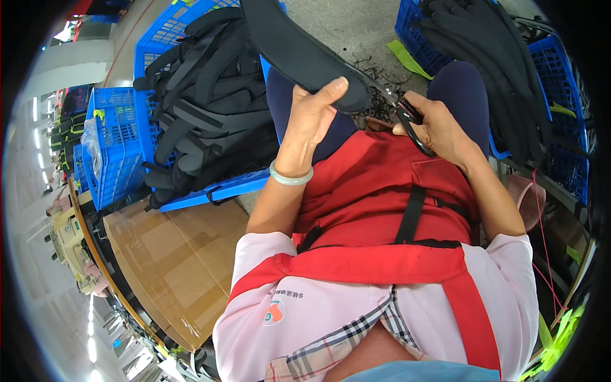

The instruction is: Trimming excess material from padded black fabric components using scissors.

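My left hand (314, 112) grips the near end of a long black padded strap (299, 48), thumb laid along its rounded tip; the strap rises toward the top of the view. My right hand (439, 127) holds black-handled scissors (407, 114), their blades pointing left at the strap's edge near its tip. Both hands hover above my lap, over a red apron (382, 191). A pale green bangle (290, 177) circles my left wrist.
A blue plastic crate (191, 108) full of black straps stands on my left, another blue crate (560, 114) with black pieces on my right. A brown cardboard box (172, 261) lies at lower left. Black trimmings (372, 67) litter the grey floor ahead. A pink basket (528, 194) sits at right.
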`<state>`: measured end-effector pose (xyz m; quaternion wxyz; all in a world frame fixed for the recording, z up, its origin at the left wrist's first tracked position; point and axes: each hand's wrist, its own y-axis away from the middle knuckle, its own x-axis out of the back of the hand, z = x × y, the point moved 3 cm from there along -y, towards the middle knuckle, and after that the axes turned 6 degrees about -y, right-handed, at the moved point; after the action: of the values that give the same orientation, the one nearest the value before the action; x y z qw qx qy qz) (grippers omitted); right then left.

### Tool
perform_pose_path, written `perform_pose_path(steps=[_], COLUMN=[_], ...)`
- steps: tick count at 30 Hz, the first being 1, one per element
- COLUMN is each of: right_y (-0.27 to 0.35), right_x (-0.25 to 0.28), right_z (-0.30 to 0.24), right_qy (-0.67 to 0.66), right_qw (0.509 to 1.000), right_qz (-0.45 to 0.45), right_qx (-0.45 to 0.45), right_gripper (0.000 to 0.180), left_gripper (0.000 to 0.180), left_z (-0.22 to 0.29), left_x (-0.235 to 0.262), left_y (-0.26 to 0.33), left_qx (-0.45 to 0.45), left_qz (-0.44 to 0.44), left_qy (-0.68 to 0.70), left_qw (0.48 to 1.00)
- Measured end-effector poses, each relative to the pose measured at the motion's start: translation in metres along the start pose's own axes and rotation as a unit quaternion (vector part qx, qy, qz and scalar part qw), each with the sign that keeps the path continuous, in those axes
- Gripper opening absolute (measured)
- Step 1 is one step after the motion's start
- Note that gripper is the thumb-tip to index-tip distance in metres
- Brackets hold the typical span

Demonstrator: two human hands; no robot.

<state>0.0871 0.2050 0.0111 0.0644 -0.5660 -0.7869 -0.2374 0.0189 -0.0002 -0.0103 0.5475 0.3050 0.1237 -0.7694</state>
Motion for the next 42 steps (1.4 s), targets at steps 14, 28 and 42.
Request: perform_pose_path(steps=[14, 28, 42], right_y=[0.003, 0.006, 0.003], right_x=[0.0, -0.005, -0.015], right_z=[-0.026, -0.014, -0.009], right_qy=[0.05, 0.004, 0.001], right_qw=[0.997, 0.999, 0.997], right_qz=[-0.044, -0.046, -0.002], right_qx=[0.038, 0.024, 0.076], right_gripper=[0.063, 0.052, 0.055], left_gripper=[0.014, 0.029, 0.014], left_z=[-0.003, -0.005, 0.002], left_x=[0.006, 0.016, 0.005], left_y=[0.003, -0.001, 0.004], left_qx=[-0.002, -0.007, -0.002], left_qz=[-0.031, -0.076, -0.024], left_qy=[-0.016, -0.003, 0.019], left_qw=[0.999, 0.997, 1.0])
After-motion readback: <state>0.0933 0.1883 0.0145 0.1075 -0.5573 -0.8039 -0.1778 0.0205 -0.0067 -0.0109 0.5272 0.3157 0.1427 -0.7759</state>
